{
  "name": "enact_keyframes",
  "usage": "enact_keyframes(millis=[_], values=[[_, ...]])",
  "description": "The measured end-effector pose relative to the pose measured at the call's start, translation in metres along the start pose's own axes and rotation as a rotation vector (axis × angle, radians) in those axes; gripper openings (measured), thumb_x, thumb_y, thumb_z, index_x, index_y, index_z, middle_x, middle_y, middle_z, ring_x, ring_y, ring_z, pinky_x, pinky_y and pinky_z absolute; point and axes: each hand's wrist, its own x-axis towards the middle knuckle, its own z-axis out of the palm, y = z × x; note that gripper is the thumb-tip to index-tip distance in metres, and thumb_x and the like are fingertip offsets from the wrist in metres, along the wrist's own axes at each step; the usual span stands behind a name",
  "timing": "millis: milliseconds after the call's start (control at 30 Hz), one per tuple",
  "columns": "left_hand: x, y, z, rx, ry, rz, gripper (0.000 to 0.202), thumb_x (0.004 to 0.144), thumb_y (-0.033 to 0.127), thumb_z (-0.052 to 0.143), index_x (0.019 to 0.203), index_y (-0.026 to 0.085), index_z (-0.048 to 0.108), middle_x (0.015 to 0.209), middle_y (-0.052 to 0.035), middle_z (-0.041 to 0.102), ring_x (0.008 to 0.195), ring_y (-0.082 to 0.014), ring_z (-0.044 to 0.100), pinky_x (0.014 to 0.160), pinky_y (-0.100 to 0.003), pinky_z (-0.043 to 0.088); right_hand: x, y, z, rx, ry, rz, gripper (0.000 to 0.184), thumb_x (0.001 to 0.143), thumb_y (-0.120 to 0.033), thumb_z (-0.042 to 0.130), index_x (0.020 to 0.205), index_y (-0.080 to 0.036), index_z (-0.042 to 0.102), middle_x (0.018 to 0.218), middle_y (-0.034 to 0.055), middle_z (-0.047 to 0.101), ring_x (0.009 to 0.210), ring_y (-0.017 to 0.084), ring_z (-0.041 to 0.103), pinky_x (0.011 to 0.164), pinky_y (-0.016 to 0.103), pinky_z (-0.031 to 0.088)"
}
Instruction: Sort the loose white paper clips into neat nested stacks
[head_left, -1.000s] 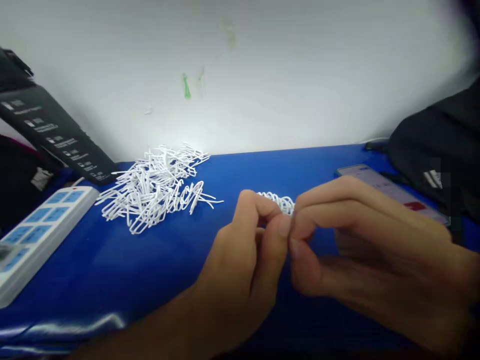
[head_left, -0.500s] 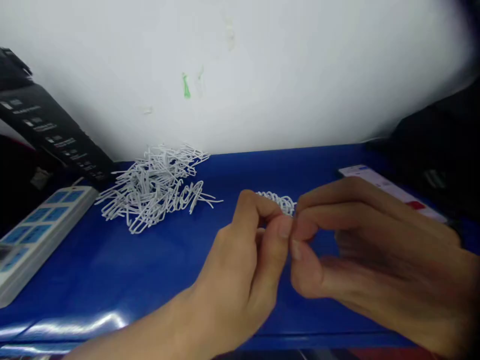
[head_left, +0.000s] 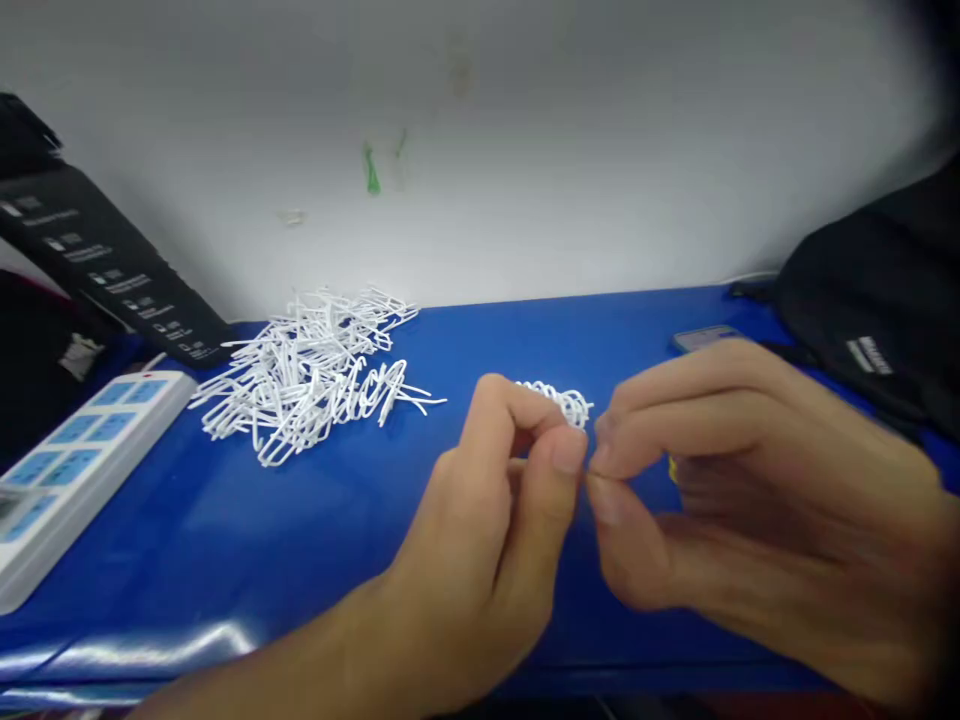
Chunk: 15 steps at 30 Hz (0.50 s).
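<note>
My left hand (head_left: 499, 520) is closed in a pinch, thumb pressed to the bent index finger. Just behind its fingertips a row of white looped, wire-like pieces (head_left: 559, 397) shows; whether the fingers grip it or it lies on the table, I cannot tell. Close by on the right, my right hand (head_left: 720, 490) also pinches, thumb against fingertips. What either pinch holds is hidden or too small to make out. To the left lies a tangled heap of thin white bent wire-like pieces (head_left: 300, 375).
A white power strip (head_left: 97, 460) with blue sockets lies at the left on the blue table (head_left: 300, 560). Behind it leans a black printed box (head_left: 112, 260). At the right are a phone (head_left: 705, 338), partly behind my right hand, and a black bag (head_left: 862, 290). A white wall rises behind.
My right hand has shifted slightly right, away from my left fingertips, and its thumb and fingers have drawn together. My left hand barely moves. The phone's lit screen has gone dark.
</note>
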Motion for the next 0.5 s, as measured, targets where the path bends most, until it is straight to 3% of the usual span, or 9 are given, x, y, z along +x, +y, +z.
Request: enact_keyframes(millis=[133, 500], values=[[0.0, 0.0005, 0.0008, 0.016, 0.023, 0.001, 0.022, 0.113, 0.041, 0.042, 0.102, 0.023, 0.049, 0.084, -0.0008, 0.056, 0.066, -0.0119, 0.052, 0.056, -0.025, 0.045, 0.0008, 0.0005, 0.0, 0.004, -0.012, 0.003, 0.008, 0.093, -0.023, 0.068, 0.087, -0.027, 0.064, 0.08, -0.0025, 0.067, 0.066, 0.012, 0.063, 0.057, 0.03, 0.051], [-0.0001, -0.001, 0.0012, 0.077, 0.009, 0.05, 0.02, 0.114, 0.039, 0.04, 0.103, 0.024, 0.048, 0.079, 0.0014, 0.053, 0.063, -0.0113, 0.049, 0.055, -0.025, 0.042, 0.0018, -0.0003, -0.0013, -0.008, -0.007, -0.008, 0.012, 0.093, -0.02, 0.066, 0.082, -0.024, 0.064, 0.08, -0.003, 0.066, 0.065, 0.009, 0.062, 0.059, 0.025, 0.052]])
